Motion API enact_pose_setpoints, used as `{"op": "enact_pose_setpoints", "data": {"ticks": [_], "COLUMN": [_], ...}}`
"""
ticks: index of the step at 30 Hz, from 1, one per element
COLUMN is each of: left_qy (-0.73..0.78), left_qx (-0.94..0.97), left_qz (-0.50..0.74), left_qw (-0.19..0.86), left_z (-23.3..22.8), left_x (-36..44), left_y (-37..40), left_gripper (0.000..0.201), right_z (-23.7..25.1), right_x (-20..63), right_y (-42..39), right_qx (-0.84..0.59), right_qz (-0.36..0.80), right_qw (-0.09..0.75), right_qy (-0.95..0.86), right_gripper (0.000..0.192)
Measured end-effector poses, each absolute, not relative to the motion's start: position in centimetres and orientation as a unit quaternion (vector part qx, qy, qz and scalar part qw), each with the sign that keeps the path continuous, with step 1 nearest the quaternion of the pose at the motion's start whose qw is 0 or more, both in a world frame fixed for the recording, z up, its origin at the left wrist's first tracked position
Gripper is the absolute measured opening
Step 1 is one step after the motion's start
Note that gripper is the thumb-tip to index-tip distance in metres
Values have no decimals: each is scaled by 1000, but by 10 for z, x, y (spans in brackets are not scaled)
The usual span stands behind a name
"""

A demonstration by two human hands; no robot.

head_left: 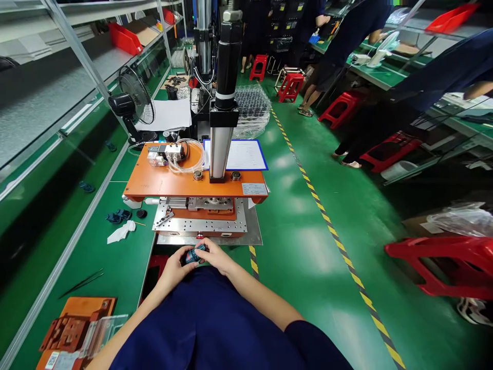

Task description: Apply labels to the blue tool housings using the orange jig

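1. Left hand [174, 267] and right hand [215, 257], lower centre of the frame, both closed around one small blue part [193, 255]; fingers meet over it.
2. Press [200, 190] just above the hands; orange plate, upright cylinder [223, 113].
3. Fan [134, 100] at upper left; tweezers [81, 282] and white cloth [121, 232] at left.

Wearer's clothing: dark navy-blue fabric garment [215, 324] — plain, matte, no print, logo or stitched marking visible. It fills the frame from 6 o'clock up toward centre. Short sleeve hem on the right arm shows toward 5 o'clock, cut above the elbow; left sleeve edge not clearly seen. Forearms bare. Left hand [175, 267] and right hand [215, 257] — no gloves, rings, watch or wristband visible.
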State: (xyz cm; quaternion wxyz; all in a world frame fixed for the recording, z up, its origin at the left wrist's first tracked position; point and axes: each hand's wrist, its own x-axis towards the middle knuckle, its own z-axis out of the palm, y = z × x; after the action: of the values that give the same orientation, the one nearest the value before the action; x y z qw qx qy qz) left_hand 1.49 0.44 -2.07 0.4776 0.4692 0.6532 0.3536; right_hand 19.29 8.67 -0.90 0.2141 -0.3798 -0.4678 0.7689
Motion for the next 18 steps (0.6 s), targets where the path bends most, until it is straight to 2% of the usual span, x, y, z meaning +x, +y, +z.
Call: {"op": "enact_pose_setpoints", "data": {"ticks": [18], "left_qy": [661], "left_qx": [493], "left_qz": [330], "left_qw": [459], "left_z": [-23], "left_x": [14], "left_y": [2], "left_gripper": [50], "right_z": [-13], "right_x": [192], "right_y": [86], "right_qx": [-390], "right_qz": [767], "right_qw": [192], "right_qy": [-471], "right_gripper": [39]}}
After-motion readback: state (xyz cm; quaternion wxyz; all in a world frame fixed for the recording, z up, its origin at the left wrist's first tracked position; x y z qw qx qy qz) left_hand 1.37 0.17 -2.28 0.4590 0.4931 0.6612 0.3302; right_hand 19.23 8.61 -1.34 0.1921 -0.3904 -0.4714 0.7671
